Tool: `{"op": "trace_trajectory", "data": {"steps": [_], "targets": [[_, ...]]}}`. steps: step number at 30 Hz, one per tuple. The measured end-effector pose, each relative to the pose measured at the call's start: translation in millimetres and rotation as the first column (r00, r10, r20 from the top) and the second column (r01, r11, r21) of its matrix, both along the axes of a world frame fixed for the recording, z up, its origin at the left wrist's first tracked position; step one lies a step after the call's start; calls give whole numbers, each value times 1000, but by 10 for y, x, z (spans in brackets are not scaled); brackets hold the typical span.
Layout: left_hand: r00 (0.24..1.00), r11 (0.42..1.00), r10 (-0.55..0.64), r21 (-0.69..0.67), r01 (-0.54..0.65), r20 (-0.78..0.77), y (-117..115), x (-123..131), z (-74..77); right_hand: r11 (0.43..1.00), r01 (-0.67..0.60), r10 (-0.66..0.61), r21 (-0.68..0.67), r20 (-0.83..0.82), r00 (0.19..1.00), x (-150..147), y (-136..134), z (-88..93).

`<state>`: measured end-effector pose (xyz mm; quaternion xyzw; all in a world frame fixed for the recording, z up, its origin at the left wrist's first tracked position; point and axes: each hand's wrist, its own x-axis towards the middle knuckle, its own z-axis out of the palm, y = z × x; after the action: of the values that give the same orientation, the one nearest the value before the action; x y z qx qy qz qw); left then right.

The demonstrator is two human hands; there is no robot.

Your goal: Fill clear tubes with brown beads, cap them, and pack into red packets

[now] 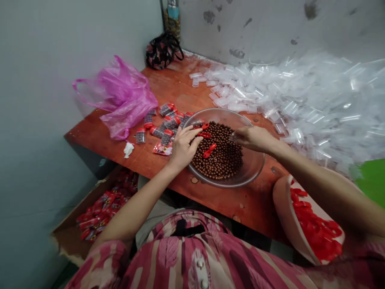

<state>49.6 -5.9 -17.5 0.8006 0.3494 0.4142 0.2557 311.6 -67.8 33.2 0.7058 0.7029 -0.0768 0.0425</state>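
A clear plastic bowl point(254, 170) holds many small brown balls point(221, 164). My left hand point(184, 147) is over its left rim with fingers and thumb apart, the tips close to red plastic caps point(205, 135). Whether the fingertips touch a cap is unclear. Another red cap point(209, 151) lies on the balls. Above the right side of the bowl, my right hand point(251, 137) has its fingers curled together. A pale glint shows at its fingertips, but what it holds is hidden. Filled small tubes with red caps point(166, 137) lie left of the bowl, beside a red printed packet point(163, 148).
A large heap of clear empty tubes point(300, 100) covers the right of the table point(177, 86). A pale basin point(284, 204) of red caps stands at front right. Left are a pink plastic bag point(126, 96), crumpled tissue point(128, 149) and, lower, a carton point(67, 237) of red packets.
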Motion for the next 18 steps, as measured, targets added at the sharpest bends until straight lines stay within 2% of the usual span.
{"op": "trace_trajectory", "data": {"steps": [2,4,9,11,12,13,15,18], "targets": [[1000,1000,7,17,-7,-28,-13,-3,-23,987,47,-20,-154,173,985,-213,69,-113],[999,999,20,32,-19,-36,-27,-4,-50,984,76,-45,-159,194,980,-337,189,-266],[999,998,40,51,-39,-13,-32,-2,-106,997,67,-67,-35,2,998,-477,551,-549],[999,998,37,52,-36,-14,-25,-6,-118,997,73,-72,0,-179,981,-469,625,-592],[999,998,36,56,-35,-14,-22,-8,-123,995,100,-88,18,-335,938,-451,636,-600],[999,998,34,61,-34,-13,-20,-10,-128,990,140,-108,25,-505,856,-428,630,-600],[999,997,33,69,-32,-19,-19,-14,-135,976,220,-146,-9,-774,617,-384,581,-574],[998,995,44,86,-41,-41,-28,-16,-114,961,260,-185,-98,-924,335,-372,464,-487]]}}
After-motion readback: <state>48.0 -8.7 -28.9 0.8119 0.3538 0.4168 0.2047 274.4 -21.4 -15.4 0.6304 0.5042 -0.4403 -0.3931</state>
